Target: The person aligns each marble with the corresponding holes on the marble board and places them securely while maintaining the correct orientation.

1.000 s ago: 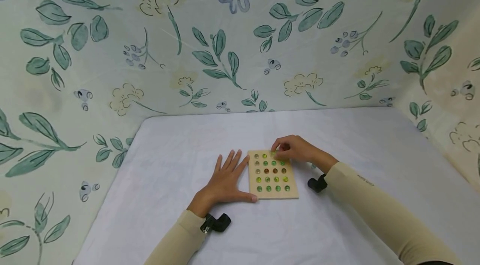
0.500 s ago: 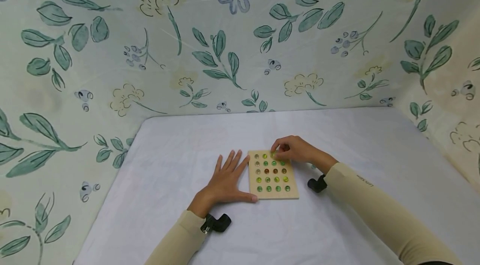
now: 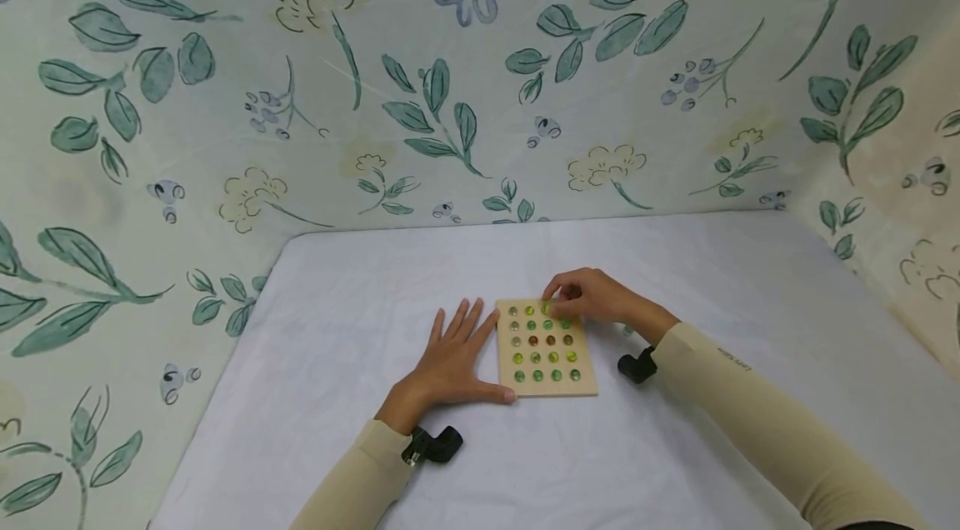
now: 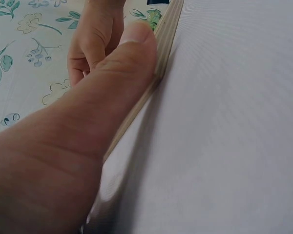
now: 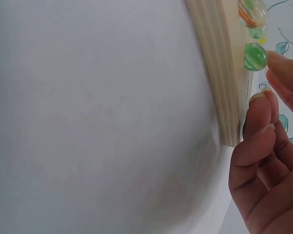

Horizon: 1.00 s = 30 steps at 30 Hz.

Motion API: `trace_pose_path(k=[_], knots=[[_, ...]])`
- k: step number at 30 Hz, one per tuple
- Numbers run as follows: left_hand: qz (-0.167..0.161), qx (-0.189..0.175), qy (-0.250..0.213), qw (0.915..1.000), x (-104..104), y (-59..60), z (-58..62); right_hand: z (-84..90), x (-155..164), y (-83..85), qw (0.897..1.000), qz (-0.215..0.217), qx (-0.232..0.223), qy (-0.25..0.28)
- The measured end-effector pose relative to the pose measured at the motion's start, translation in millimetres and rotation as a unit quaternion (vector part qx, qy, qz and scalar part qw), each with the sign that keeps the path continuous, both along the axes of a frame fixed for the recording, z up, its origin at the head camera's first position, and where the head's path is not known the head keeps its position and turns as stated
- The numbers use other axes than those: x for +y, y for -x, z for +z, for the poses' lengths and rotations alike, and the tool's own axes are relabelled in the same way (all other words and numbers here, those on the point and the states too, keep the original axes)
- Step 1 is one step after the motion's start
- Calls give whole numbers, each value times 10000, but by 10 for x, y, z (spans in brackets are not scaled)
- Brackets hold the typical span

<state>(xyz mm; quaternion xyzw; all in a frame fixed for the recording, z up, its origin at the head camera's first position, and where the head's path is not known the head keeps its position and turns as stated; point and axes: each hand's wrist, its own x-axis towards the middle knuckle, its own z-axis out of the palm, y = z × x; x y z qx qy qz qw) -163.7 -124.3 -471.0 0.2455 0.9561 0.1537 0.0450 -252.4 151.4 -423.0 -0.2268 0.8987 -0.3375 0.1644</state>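
We find the wooden board [image 3: 546, 348] near the middle of the bench [image 3: 675, 447], well apart from all four bench edges. Open white surface surrounds it, widest toward the far edge and the left and right sides.

The left hand [image 3: 456, 363] lies flat on the bench with fingers spread, its thumb [image 4: 132, 53] pressed against the board's left edge. The right hand [image 3: 592, 297] sits over the board's far right corner, fingers curled, its fingertips [image 5: 278, 73] pinching a green marble [image 5: 255, 56] at the board's far row.

Compared with the earlier frames, we see both hands and the board in the same places; only the view shifts slightly.

The board carries rows of marbles [image 3: 544, 357] seated in shallow holes: green and yellow-green in most rows, amber-brown ones in the middle row.
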Motion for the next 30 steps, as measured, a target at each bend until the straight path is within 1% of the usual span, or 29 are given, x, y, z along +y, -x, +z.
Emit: trace_pose_path(k=[7,12,17,24,27,30], knots=[[-21,69,-111,9999,7,13,40,50,80,-3,9996,-127,264,6],[-57,117,-166,9998,-1,4,14,82,171,-73,9993,-132,331,82],[-62,121,-151,9998,6,-12,-17,65,284,-137,9989,-158,429,86],[-123,200,-93,9997,-3,-2,-10,91,458,-179,9986,-160,489,147],[-135,189,-151,9996,-3,-9,-3,93,539,-201,9983,-163,538,163],[-130,98,-187,9997,-1,-8,8,87,616,-214,9983,-222,528,128]])
